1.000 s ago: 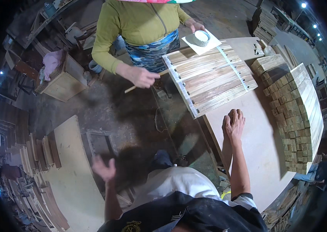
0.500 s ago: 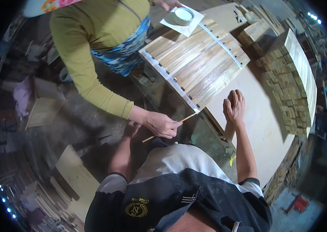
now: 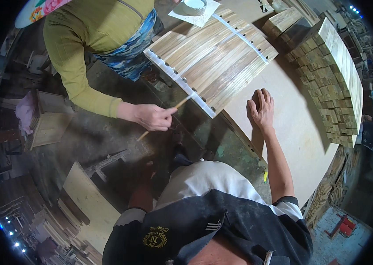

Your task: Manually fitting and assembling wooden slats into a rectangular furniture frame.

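Note:
My right hand [image 3: 262, 109] lies on the pale tabletop board [image 3: 297, 128], fingers stretched out, beside a curved panel of wooden slats [image 3: 215, 66]. Dark studs and white stripes run along the panel's near end and across its far part. My left hand [image 3: 149, 171] hangs low in shadow by my side, too dim and blurred to read its fingers. Across from me, a co-worker's hand [image 3: 154, 117] holds a thin wooden-handled brush [image 3: 180, 104], its tip at the white near edge. A round dish of white liquid [image 3: 194, 6] stands on a square white plate [image 3: 202, 18] above the panel's far corner.
Stacked curved slat panels [image 3: 327, 79] stand on the right side of the tabletop. A wooden crate [image 3: 50, 126] is at the far left. Boards and offcuts [image 3: 90, 207] lie lower left. A red object [image 3: 346, 227] sits lower right.
The co-worker's brush has moved from the panel's near corner leftward along its white edge. My left hand has dropped lower, away from the co-worker's wrist. My right hand stays on the tabletop.

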The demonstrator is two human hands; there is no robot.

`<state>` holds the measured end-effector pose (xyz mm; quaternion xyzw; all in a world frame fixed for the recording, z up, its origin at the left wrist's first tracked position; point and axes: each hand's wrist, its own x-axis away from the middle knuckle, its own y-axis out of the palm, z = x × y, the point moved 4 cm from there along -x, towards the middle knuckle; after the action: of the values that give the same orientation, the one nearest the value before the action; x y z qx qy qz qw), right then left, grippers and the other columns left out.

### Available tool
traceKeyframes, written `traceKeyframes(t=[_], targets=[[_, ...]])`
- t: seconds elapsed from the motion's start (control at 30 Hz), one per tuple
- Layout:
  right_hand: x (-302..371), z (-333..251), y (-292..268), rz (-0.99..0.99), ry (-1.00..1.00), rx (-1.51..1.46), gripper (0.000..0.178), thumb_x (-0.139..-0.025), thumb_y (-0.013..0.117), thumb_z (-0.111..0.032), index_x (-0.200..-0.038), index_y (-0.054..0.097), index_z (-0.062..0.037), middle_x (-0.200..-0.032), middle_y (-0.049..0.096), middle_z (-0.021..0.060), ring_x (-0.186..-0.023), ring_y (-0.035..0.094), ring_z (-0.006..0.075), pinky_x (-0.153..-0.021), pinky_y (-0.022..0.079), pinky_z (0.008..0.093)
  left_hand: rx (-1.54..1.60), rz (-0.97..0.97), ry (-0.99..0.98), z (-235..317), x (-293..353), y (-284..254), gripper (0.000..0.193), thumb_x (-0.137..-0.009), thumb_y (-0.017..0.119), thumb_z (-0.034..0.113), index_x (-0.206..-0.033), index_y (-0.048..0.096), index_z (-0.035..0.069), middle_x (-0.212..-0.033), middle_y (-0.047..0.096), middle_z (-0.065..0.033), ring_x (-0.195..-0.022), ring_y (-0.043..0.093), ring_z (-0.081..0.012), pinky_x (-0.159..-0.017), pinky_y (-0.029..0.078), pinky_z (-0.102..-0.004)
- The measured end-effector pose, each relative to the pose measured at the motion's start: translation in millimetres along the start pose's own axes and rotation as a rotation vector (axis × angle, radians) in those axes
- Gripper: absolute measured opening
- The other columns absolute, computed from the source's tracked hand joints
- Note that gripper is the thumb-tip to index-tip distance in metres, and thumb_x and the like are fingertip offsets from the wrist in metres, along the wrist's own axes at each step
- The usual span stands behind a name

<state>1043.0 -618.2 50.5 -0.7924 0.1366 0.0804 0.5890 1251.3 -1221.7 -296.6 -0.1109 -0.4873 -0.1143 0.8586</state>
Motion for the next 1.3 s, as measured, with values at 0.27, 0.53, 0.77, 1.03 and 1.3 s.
traceKeyframes(t=[0.27, 0.53, 0.77, 1.03, 1.3], targets=[[2, 3, -3, 0.016, -0.016, -0.010, 0.053, -0.091, 0.061, -0.038, -0.130, 0.055, -0.0020, -0.137, 0.050, 0.0244, -0.131, 0.043, 0.0398, -0.111, 0.030, 0.0502, 0.117, -0.148, 0.002, -7, 8, 125, 0.089, -0.082, 0.076, 0.041, -0.144, 0.035, -0.008, -0.125, 0.058, -0.0190, -0.108, 0.059, -0.0276, -0.095, 0.047, -0.0397], [2, 3, 1, -0.012, -0.036, -0.025, 0.055, -0.093, 0.059, -0.039, -0.133, 0.054, -0.0015, -0.140, 0.048, 0.0261, -0.133, 0.042, 0.0411, -0.112, 0.029, 0.0513, -0.251, 0.006, 0.163, 18, 8, 122, 0.091, -0.081, 0.067, 0.047, -0.145, 0.036, -0.011, -0.145, 0.044, -0.0303, -0.137, 0.044, -0.0351, -0.113, 0.033, -0.0377], [4, 4, 1, -0.030, 0.006, 0.029, 0.054, -0.093, 0.060, -0.035, -0.135, 0.053, -0.0004, -0.142, 0.047, 0.0256, -0.133, 0.042, 0.0417, -0.113, 0.029, 0.0530, -0.175, 0.163, 0.168, 136, 10, 68, 0.056, -0.089, 0.068, 0.030, -0.134, 0.056, -0.001, -0.129, 0.063, -0.0147, -0.119, 0.060, -0.0235, -0.100, 0.046, -0.0337], [-5, -36, 12, 0.451, 0.664, -1.092, 0.062, -0.098, 0.058, -0.037, -0.147, 0.039, -0.0030, -0.149, 0.041, 0.0185, -0.138, 0.039, 0.0314, -0.114, 0.033, 0.0439, 0.278, 0.344, 0.787, 425, -41, -81, 0.039, -0.098, 0.062, 0.022, -0.133, 0.060, 0.004, -0.126, 0.064, -0.0056, -0.105, 0.061, -0.0128, -0.090, 0.047, -0.0275], [-32, -69, 60, 0.799, 0.577, -1.395, 0.072, -0.100, 0.054, -0.042, -0.152, 0.028, -0.0004, -0.155, 0.031, 0.0203, -0.145, 0.029, 0.0328, -0.121, 0.018, 0.0461, 0.321, -0.198, 0.990, 651, -78, -101, 0.039, -0.099, 0.053, 0.013, -0.130, 0.051, -0.011, -0.126, 0.062, -0.0232, -0.116, 0.063, -0.0340, -0.102, 0.050, -0.0419]])
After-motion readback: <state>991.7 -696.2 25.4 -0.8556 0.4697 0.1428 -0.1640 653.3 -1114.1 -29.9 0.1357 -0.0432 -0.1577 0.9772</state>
